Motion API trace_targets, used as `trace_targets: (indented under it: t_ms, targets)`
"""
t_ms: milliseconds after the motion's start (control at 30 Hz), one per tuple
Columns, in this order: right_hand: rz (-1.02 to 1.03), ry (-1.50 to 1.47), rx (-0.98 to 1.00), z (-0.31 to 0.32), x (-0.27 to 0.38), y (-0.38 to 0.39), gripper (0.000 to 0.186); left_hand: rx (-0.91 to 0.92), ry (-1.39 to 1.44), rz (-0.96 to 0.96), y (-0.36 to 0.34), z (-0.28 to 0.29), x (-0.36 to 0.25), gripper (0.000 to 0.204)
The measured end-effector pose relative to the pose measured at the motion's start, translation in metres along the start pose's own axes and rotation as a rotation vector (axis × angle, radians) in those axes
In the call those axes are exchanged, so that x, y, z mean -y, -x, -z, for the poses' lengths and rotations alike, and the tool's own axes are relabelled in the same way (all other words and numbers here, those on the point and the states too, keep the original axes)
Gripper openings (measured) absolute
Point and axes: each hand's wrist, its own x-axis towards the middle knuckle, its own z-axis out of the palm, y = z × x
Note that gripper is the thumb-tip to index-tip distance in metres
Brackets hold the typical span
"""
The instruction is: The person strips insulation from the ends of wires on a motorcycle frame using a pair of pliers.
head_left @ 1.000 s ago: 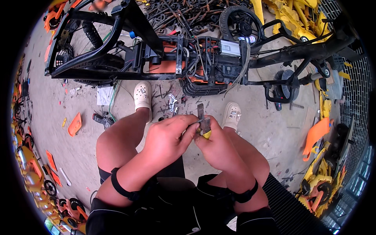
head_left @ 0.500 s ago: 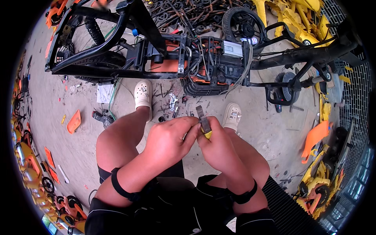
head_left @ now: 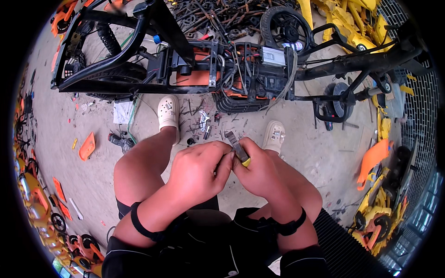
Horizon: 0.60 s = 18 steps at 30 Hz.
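Yellow and dull grey metal mark the small tool (head_left: 238, 149) I have gripped in my right hand (head_left: 256, 169), its flat metal end leaning up and to the left out of my curled fingers. My left hand (head_left: 199, 164) is closed in beside it, thumb and forefinger pinched together near the metal; I cannot tell what, if anything, is between them. Both hands are in the air between my knees, above the concrete floor (head_left: 331, 160). Beyond them, the black vehicle frame (head_left: 174, 37) stretches across, with a silver box (head_left: 272, 56) fixed among its cables. Near the frame's lower edge rest my pale clogs (head_left: 168, 112), the left one beside a scatter of small scraps. Toward the floor's left edge lies an orange panel (head_left: 87, 146), with a dark tool (head_left: 121, 142) just right of it; yellow panels (head_left: 357, 23) heap at the floor's far right corner.
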Motion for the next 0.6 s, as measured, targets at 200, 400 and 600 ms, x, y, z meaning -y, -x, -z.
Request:
trace_targets:
  t_ms: [200, 400, 600]
  targets:
    - [0.028, -0.087, -0.051, -0.006, 0.0, 0.003, 0.024, -0.025, 0.033, -0.053, 0.001, 0.001, -0.001, 0.009]
    - [0.085, -0.171, -0.106, -0.01, -0.006, 0.008, 0.023, -0.012, 0.043, -0.1, 0.003, 0.003, -0.001, 0.009]
    - [0.069, -0.171, -0.109, -0.011, -0.005, 0.011, 0.023, 0.003, 0.057, -0.086, 0.005, 0.005, -0.003, 0.012]
